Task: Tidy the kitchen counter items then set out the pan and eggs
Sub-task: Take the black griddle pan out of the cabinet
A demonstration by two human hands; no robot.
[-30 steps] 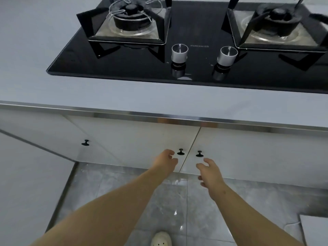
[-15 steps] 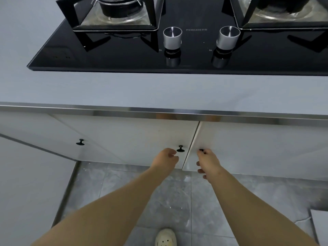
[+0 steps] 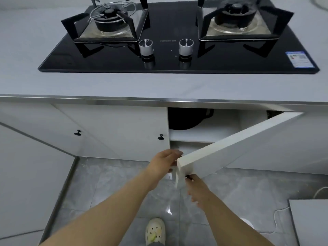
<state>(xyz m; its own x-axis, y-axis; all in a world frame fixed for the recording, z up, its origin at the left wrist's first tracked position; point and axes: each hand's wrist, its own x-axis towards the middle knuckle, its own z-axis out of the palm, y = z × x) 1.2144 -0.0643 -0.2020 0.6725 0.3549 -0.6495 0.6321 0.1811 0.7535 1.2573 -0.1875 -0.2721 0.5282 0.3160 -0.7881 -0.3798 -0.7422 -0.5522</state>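
Note:
A black pan [image 3: 186,119] sits on the upper shelf inside the cupboard under the counter, partly hidden by the counter edge. The right cupboard door [image 3: 230,144] stands swung open toward me. My right hand [image 3: 197,190] pinches its small black knob [image 3: 188,177] at the door's free corner. My left hand [image 3: 164,163] is at the door's free edge with fingers loosely bent; whether it touches the edge is unclear. No eggs are in sight.
A black glass gas hob [image 3: 168,57] with two burners and two silver dials lies on the grey counter [image 3: 124,84]. The left cupboard door [image 3: 115,130] is closed, with a black knob [image 3: 160,137]. Grey tiled floor and my white shoe [image 3: 155,231] are below.
The right door has swung from closed to open, pulled by my right hand on its knob. My left hand moved from the left door's knob to the open door's edge. The pan came into sight.

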